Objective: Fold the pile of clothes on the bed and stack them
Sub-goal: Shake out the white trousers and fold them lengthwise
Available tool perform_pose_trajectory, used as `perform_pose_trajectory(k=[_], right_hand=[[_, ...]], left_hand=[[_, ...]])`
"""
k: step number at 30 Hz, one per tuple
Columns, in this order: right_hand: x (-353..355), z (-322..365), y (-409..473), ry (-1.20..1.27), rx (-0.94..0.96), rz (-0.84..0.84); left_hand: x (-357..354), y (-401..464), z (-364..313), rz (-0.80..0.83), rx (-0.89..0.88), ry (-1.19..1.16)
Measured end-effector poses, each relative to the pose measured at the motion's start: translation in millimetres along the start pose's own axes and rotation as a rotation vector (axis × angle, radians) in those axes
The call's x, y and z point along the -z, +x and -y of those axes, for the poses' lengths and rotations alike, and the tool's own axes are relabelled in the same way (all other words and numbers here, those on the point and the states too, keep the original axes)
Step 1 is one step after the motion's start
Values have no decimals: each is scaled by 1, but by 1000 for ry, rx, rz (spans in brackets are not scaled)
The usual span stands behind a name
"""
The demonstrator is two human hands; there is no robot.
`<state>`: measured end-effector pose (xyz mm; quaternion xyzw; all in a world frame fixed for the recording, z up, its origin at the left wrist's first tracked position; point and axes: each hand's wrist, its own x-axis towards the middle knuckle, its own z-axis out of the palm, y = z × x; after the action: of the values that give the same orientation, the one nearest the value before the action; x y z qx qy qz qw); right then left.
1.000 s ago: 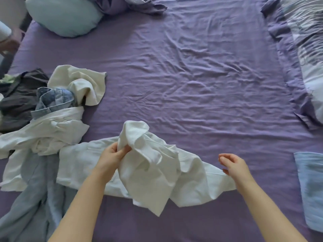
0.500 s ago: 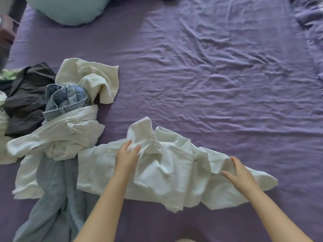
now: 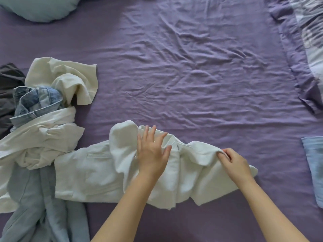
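Note:
A rumpled white garment (image 3: 97,173) with a pocket slit lies stretched across the purple bed sheet (image 3: 192,75) in front of me. My left hand (image 3: 152,152) rests flat on its bunched middle, fingers spread and straight. My right hand (image 3: 234,163) pinches a fold of the same garment near its right end. To the left lies the unfolded pile: a cream piece (image 3: 64,79), blue denim (image 3: 36,102), a dark grey piece (image 3: 7,91), another white piece (image 3: 38,137) and a pale blue garment (image 3: 35,206).
A folded light blue cloth (image 3: 314,168) lies at the right edge. A pale teal pillow (image 3: 40,7) sits at the top left. A patterned duvet (image 3: 311,32) with purple trim runs along the top right.
My left hand has let go of the raised white cloth and now lies flat on it. My right hand came down and took hold of the garment's right part. The garment lies flatter.

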<state>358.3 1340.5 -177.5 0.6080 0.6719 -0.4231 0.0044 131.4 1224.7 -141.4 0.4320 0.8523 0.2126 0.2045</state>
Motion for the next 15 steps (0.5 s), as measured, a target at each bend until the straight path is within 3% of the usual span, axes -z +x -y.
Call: perform_pose_trajectory(k=[3, 5, 8, 10, 13, 15], right_hand=[[40, -8, 4, -8, 57, -51], [70, -13, 7, -139, 127, 51], [114, -12, 21, -333, 162, 253], [133, -6, 42, -421, 217, 266], [133, 1, 81, -567, 400, 105], [125, -6, 102, -644, 474, 113]], left_hand=[[-25, 18, -35, 300, -222, 36], [-43, 31, -56, 489, -273, 151], [-64, 52, -79, 637, -252, 249], [-76, 65, -90, 671, -225, 292], [-96, 84, -101, 565, -170, 394], [-111, 93, -107, 523, -101, 409]])
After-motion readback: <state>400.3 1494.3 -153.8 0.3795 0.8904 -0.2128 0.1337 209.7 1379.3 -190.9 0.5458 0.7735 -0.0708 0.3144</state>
